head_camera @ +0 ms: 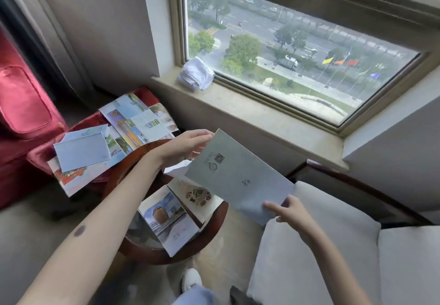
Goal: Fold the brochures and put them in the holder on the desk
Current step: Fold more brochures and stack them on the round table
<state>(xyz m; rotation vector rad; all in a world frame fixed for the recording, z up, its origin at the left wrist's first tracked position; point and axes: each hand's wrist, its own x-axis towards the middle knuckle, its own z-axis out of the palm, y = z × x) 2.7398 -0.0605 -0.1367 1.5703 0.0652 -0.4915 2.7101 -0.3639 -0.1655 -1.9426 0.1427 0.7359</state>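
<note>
A folded pale grey-blue brochure (pixel 238 176) with a QR code hangs in the air above a small round table (pixel 214 228). My left hand (pixel 188 146) holds its upper left edge, thumb and fingers closing on the paper. My right hand (pixel 289 212) pinches its lower right corner, with the forefinger lying straight on top. On the table lie an open brochure (pixel 169 221) showing a brown building and another sheet (pixel 197 197). Several unfolded colourful brochures (pixel 133 121) and a folded pale one (pixel 82 151) are spread over a red stool (pixel 38 157). No holder is in view.
A grey cushioned chair (pixel 321 245) with dark wooden arms stands at the right. A red armchair (pixel 21 114) fills the left. A folded white cloth (pixel 196 73) rests on the stone windowsill (pixel 262 119) under the window. My white shoe (pixel 191 279) is on the floor.
</note>
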